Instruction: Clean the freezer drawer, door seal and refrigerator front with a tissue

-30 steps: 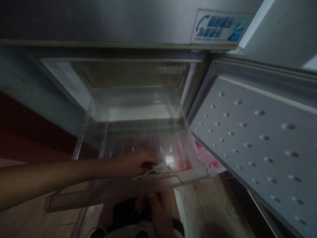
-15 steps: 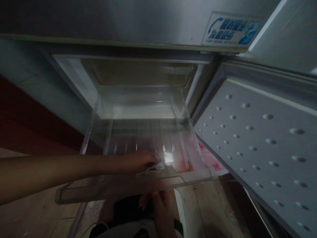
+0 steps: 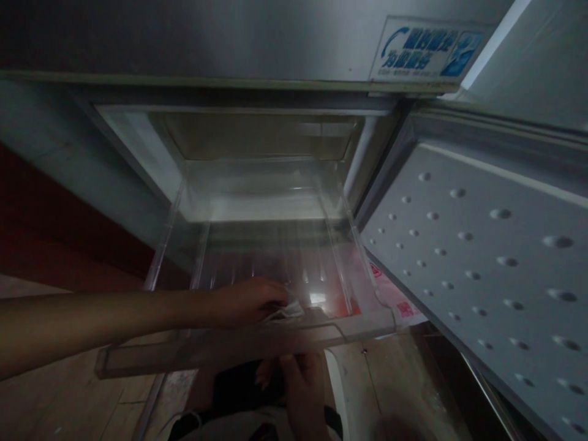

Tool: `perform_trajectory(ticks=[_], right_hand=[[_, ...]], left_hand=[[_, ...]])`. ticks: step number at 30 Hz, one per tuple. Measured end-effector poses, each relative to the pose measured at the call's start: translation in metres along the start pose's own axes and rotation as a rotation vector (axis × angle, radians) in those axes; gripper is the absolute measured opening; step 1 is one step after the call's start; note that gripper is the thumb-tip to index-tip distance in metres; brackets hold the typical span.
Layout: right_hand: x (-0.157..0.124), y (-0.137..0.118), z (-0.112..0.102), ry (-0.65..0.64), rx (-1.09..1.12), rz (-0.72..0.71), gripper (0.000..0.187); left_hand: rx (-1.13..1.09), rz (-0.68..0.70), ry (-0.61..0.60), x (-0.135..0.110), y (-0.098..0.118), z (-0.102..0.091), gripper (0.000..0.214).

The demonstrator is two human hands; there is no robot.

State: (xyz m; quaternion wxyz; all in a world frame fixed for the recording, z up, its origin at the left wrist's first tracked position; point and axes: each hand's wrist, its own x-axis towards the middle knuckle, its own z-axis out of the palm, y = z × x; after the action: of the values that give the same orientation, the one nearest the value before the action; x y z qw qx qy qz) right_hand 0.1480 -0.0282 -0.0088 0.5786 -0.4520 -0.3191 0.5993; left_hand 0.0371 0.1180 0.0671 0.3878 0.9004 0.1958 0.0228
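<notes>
From the left my left arm reaches into a clear plastic freezer drawer (image 3: 362, 331), which is pulled out of its compartment. My left hand (image 3: 260, 300) is closed on a crumpled white cloth (image 3: 290, 310), pressed to the drawer floor just behind the front wall. Whether it is fabric or paper, I cannot tell. Below the drawer's front edge, over my lap, is my right hand (image 3: 301, 376). Its fingers are loosely bent and apart from the thumb, with nothing visible in them; the drawer front partly covers it.
The freezer door (image 3: 482, 263) stands wide at the right, with a dimpled inner face. Above is the fridge's upper door (image 3: 206, 43), bearing a blue-lettered sticker (image 3: 425, 49). A pink printed bag (image 3: 397, 300) shows beneath the drawer. A dark red panel (image 3: 59, 226) is at the left.
My left hand and the cloth have shifted very slightly to the left along the drawer floor. My right hand stays below the drawer front.
</notes>
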Motion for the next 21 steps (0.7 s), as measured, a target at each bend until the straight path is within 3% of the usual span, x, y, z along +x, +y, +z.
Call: perform_trajectory(ticks=[4, 7, 12, 17, 21], right_hand=[[-0.002, 0.004, -0.002, 0.002, 0.020, 0.043, 0.035], [-0.003, 0.002, 0.000, -0.001, 0.020, 0.055, 0.036], [-0.003, -0.001, 0.002, 0.061, 0.013, 0.071, 0.034], [-0.005, 0.007, -0.004, 0.030, -0.006, 0.090, 0.031], [-0.006, 0.012, -0.008, 0.021, -0.005, 0.125, 0.031]], left_hand=[[-0.073, 0.024, -0.003, -0.011, 0.026, -0.018, 0.016], [-0.082, 0.029, 0.023, -0.013, 0.027, -0.019, 0.014], [-0.031, 0.002, -0.048, -0.006, -0.002, -0.001, 0.015], [0.147, -0.022, -0.130, -0.004, -0.041, 0.019, 0.022], [0.089, -0.086, -0.154, -0.007, -0.047, 0.019, 0.022]])
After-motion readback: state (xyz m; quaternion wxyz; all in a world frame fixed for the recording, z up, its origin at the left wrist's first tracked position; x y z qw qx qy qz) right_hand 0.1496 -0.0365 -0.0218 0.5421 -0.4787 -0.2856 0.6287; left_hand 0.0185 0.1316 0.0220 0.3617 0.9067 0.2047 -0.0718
